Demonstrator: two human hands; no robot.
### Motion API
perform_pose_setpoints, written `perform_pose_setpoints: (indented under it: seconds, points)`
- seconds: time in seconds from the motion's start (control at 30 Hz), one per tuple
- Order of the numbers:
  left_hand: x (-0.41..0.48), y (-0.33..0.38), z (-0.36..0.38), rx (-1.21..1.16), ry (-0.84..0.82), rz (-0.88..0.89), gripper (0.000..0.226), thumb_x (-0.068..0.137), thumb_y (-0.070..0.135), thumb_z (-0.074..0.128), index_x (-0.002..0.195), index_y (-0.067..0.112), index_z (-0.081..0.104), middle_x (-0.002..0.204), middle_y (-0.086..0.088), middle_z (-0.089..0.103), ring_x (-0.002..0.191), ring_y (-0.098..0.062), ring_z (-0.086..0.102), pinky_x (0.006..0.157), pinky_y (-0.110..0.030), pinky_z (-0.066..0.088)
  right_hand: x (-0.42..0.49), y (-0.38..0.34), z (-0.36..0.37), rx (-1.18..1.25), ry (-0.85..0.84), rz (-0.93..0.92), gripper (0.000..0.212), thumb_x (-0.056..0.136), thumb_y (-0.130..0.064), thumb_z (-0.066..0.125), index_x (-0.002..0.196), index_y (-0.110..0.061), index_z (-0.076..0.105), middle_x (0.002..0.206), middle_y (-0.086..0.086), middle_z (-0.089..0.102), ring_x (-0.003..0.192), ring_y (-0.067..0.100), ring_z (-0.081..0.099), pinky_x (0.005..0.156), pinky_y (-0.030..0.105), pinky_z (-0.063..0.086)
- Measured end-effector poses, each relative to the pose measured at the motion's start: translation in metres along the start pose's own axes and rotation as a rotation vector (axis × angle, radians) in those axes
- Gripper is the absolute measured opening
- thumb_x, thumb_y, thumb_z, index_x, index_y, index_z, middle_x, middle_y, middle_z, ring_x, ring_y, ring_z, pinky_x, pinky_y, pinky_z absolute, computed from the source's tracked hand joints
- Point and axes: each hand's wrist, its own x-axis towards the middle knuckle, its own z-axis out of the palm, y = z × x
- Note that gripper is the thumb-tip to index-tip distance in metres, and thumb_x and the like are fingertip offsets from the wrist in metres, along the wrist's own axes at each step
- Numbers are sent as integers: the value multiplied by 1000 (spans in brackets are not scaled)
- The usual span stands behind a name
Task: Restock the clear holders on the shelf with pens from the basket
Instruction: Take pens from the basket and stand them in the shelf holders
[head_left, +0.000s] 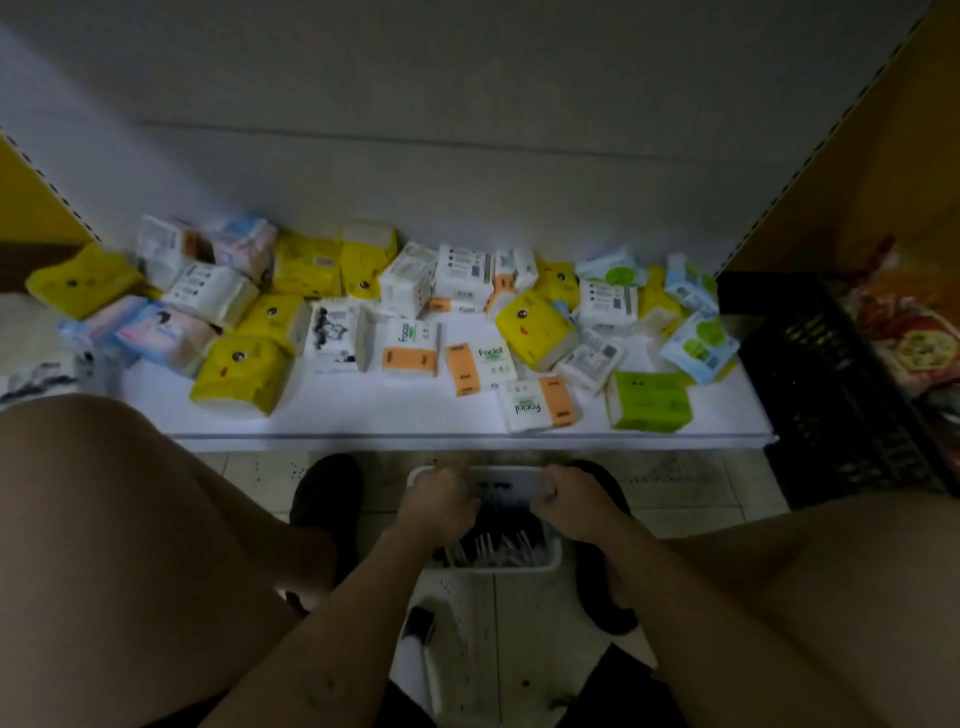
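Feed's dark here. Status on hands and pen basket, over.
Left hand and right hand curled over basket, grip unclear. Pens lie in basket on floor. No clear holders in view; tissue packs cover shelf.

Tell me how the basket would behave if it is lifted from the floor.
The basket looks like rigid white plastic, so it should keep its shape. It holds thin pens, so it is probably light. The pens lie loose inside and would likely slide to the low side if it tilts.
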Motion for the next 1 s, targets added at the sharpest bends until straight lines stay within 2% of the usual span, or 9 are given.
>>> perform_pose_setpoints:
  seconds: [0.1,0.17,0.27,0.37,0.47,0.53,0.73,0.87,1.0]
  points:
    - [11,-15,20,-77,-113,-81,37,91,25,59,126,12,56,117,-12,64,105,-26,60,88,-32,51,7,14,15,7,-87,52,35,93,-19,59,124,-4,54,87,3,53,84,21,55,68,22,40]
    - [20,-21,31,-87,-148,-109,40,91,26,59,129,13,55,119,-10,63,107,-25,59,84,-27,48,16,19,23,13,-141,60,46,94,-22,60,136,-7,47,109,6,58,97,21,56,81,26,44]
    - [33,-25,49,-92,-203,-126,12,93,23,56,97,17,65,93,-4,65,88,-20,61,67,-23,46,26,19,32,27,-181,83,51,94,-28,60,139,-10,45,135,13,50,117,27,53,90,28,44]
    - [40,-29,71,-54,-267,-163,25,93,26,53,68,22,51,69,4,52,66,-12,52,50,-18,34,33,19,41,3,-246,99,41,95,-25,57,132,-7,50,124,13,57,105,26,56,83,27,44]
    - [47,-32,92,4,-335,-194,21,94,22,50,93,8,65,92,-10,66,86,-25,63,61,-27,47,38,24,46,14,-263,140,11,92,-16,56,87,-8,60,77,12,52,68,23,45,66,32,37]
    - [53,-33,106,55,-359,-165,24,94,17,47,112,10,63,107,-12,65,96,-27,62,78,-36,53,41,27,44,58,-258,183,25,90,-13,57,67,-10,47,66,10,41,62,23,39,64,32,34]
    - [64,-38,138,156,-497,-78,47,95,15,42,141,22,40,134,-13,45,111,-31,53,90,-41,51,50,33,41,87,-244,234,39,90,-19,60,120,7,58,121,28,57,108,42,57,94,50,49]
    - [70,-41,149,263,-601,-96,60,93,27,48,147,35,25,146,-11,25,128,-40,38,99,-49,45,55,39,54,94,-286,265,36,90,-13,60,120,7,58,122,29,58,112,41,56,99,49,47]
    - [81,-37,149,239,-667,-130,59,94,25,43,150,22,24,148,-14,26,127,-39,39,104,-50,41,60,41,63,120,-299,282,18,89,-17,63,100,-3,59,101,19,61,97,33,59,93,41,51]
